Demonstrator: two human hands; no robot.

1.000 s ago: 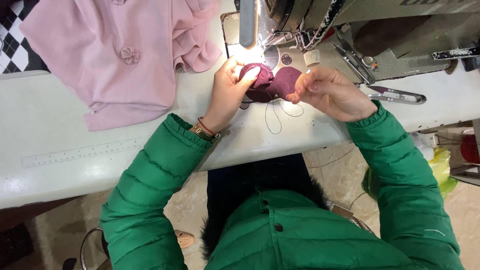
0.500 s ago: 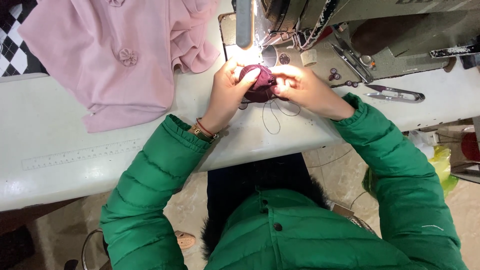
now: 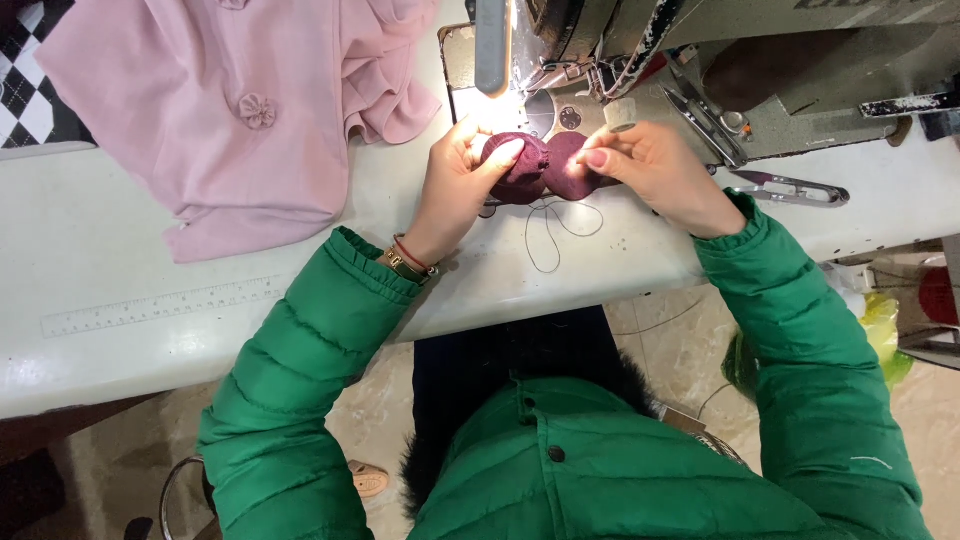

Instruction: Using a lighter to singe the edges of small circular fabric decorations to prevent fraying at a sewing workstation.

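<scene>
A small gathered piece of dark maroon fabric (image 3: 540, 170) lies on the white table just in front of the sewing machine's needle area. My left hand (image 3: 460, 185) pinches its left lobe between thumb and fingers. My right hand (image 3: 650, 170) holds its right lobe with the fingertips. Loose thread (image 3: 550, 225) loops on the table just below the fabric. Both arms wear green padded sleeves, and a bracelet and watch sit on the left wrist.
A grey sewing machine (image 3: 700, 60) with a lit lamp stands at the back. Pink cloth (image 3: 240, 110) lies at the left. Thread snips (image 3: 790, 188) rest at the right. A printed ruler (image 3: 160, 305) runs along the white table (image 3: 100, 240).
My right hand moved in from the right toward the machine, then eased back slightly. The maroon fabric sits spread into two lobes between both hands. The left hand stayed in place.
</scene>
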